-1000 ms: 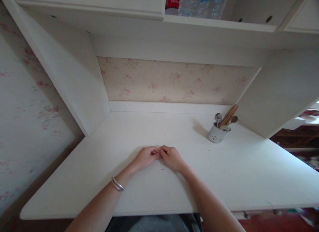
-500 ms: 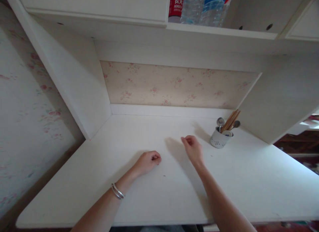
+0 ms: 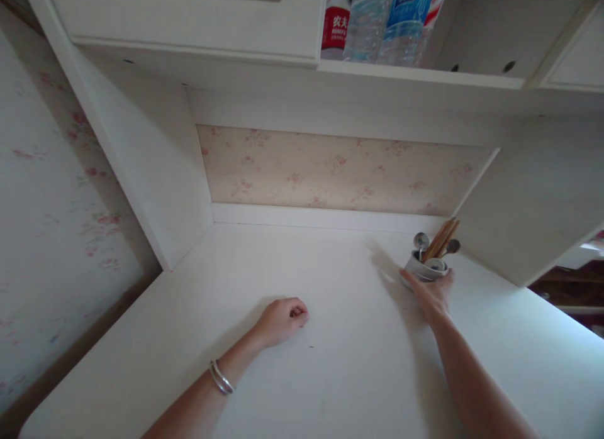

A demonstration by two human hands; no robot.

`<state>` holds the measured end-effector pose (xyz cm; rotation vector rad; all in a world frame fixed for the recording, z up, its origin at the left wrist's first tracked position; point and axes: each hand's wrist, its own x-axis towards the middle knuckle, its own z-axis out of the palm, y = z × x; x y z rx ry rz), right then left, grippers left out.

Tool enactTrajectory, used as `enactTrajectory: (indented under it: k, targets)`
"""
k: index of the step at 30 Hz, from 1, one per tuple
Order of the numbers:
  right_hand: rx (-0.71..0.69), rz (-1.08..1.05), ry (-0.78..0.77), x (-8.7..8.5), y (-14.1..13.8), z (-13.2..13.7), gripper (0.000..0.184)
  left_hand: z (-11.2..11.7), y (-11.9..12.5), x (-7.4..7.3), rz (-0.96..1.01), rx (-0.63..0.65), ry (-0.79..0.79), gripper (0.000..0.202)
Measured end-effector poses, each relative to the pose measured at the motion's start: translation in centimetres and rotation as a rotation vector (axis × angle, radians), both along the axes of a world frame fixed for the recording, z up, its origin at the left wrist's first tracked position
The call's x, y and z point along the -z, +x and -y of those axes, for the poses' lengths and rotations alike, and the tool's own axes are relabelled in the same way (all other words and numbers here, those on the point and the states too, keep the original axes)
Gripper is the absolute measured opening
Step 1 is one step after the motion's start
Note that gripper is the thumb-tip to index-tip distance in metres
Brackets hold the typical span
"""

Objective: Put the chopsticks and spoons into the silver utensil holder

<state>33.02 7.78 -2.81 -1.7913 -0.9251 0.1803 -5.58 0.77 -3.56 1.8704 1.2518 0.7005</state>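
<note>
The right hand (image 3: 428, 294) grips a white, round container (image 3: 419, 270) of brown sticks (image 3: 440, 241) and metal utensils (image 3: 421, 241), apparently a taking-hold step whose next move calls for steadying it upright. The left hand (image 3: 282, 319) curls closed on the white tabletop (image 3: 358, 376), the container between its two and three o'clock; the container's near wall and some right fingertips are hidden.

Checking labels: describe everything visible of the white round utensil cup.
The white round utensil cup stands upright toward the back right of the white desk; metal or plastic, can't tell. From its open top rise brown wooden-looking sticks, a silvery round-headed utensil and a darker metallic spoon; a pale round piece shows at the rim. The bare right hand wraps its near side, hiding most of the lower wall.
</note>
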Motion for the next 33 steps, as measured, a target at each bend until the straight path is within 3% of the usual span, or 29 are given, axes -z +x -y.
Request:
enactTrajectory:
  k: [4, 7, 10, 14, 18, 21, 24, 27, 30, 33]
  targets:
    - [0.069, -0.036, -0.078, -0.4, -0.7, -0.5, 0.100, -0.1, 0.0, -0.2, 0.105, -0.028, -0.032, 0.020]
    - [-0.029, -0.043, -0.066, -0.7, -2.8, 0.2, 0.091, 0.0, 0.2, -1.0, 0.288, -0.091, -0.063, 0.024]
    - [-0.243, -0.076, -0.055, -0.8, -6.7, 1.9, 0.076, 0.3, 0.3, -2.1, 0.531, -0.114, -0.149, 0.037]
    - [-0.695, -0.212, -0.118, -1.7, -14.0, 5.2, 0.061, 0.6, 0.5, -3.0, 0.859, -0.116, -0.288, 0.058]
    - [-1.085, -0.368, -0.180, -3.5, -20.5, 8.3, 0.054, 0.4, 0.2, -3.9, 1.141, -0.096, -0.442, 0.049]
    - [-1.311, -0.606, -0.315, -4.4, -23.4, 9.5, 0.049, 0.1, -0.8, -4.4, 1.275, -0.165, -0.628, 0.048]
    - [-1.447, -1.024, -0.502, -4.0, -24.9, 9.8, 0.050, 0.1, -1.6, -4.5, 1.440, -0.249, -0.673, 0.042]
    - [-1.495, -1.375, -0.625, -3.0, -25.2, 9.5, 0.067, 0.4, -1.8, -4.4, 1.538, -0.224, -0.683, 0.038]
    - [-1.568, -1.580, -0.673, -2.1, -24.8, 9.2, 0.086, 0.6, -1.6, -4.2, 1.543, -0.274, -0.686, 0.039]
    - [-1.624, -1.677, -0.687, -1.5, -24.0, 9.2, 0.093, 0.4, -1.3, -4.4, 1.545, -0.397, -0.656, 0.037]
